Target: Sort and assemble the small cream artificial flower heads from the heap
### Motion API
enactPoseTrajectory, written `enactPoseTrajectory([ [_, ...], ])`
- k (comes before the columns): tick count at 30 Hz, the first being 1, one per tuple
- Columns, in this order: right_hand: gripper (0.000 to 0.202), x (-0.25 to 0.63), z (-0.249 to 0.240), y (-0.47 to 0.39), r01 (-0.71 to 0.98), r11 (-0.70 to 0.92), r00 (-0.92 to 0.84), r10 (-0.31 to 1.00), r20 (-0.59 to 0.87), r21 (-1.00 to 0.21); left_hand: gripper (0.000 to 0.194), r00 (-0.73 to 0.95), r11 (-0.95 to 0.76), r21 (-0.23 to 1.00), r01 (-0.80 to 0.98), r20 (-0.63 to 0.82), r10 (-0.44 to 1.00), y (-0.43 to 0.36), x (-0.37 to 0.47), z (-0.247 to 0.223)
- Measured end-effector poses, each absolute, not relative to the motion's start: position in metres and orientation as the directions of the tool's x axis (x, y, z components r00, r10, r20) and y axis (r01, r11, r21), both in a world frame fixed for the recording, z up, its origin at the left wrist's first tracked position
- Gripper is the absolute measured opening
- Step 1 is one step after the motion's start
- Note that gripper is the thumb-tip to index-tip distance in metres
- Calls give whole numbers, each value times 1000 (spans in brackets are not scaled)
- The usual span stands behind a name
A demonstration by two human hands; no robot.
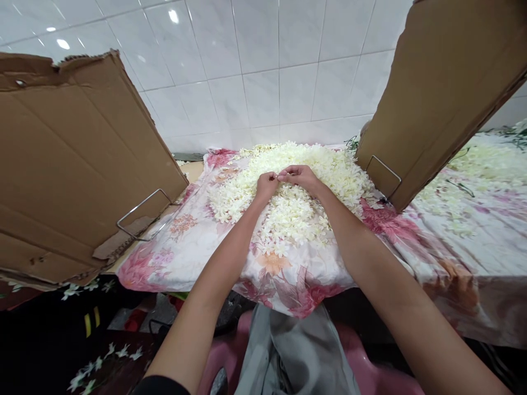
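Note:
A broad pile of small white flowers (292, 214) is spread over a floral cloth (177, 258) on the table. My left hand (267, 184) is closed in a pinch above the pile's middle, its fingertips meeting those of my right hand (300, 176). The right hand's thumb and fingers are pressed together too. Whatever sits between the fingertips is too small to make out.
Upright cardboard panels stand at the left (78, 164) and right (436, 93), each with a metal wire bracket at its foot. White tiles (263, 82) line the wall behind. More flowers (489, 164) lie beyond the right panel. A pink stool (364, 367) is below.

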State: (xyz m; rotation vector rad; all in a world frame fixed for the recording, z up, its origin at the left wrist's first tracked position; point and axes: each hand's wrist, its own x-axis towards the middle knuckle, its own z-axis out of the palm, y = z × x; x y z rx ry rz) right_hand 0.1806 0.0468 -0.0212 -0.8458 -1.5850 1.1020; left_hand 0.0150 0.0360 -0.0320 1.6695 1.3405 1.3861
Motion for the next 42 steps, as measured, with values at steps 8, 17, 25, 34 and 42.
enactPoseTrajectory([
  [8, 53, 177, -25, 54, -4, 339, -157, 929, 336, -941, 55, -40, -346, 888, 304, 374, 926, 38, 13, -33],
  [17, 42, 174, -25, 56, -51, 301, -15, 953, 302, -952, 22, -42, -350, 893, 283, 377, 925, 42, 12, -37],
  [25, 31, 180, -28, 65, 28, 350, 150, 924, 351, -936, 6, -64, -323, 918, 230, 346, 936, 49, 12, -41],
  [34, 27, 172, -23, 55, 199, 423, -62, 905, 420, -884, 22, -95, -342, 928, 145, 357, 929, 50, 12, -39],
  [42, 26, 172, -32, 60, 444, 550, -125, 820, 559, -707, 17, -75, -369, 918, 144, 382, 921, 51, 12, -39],
])
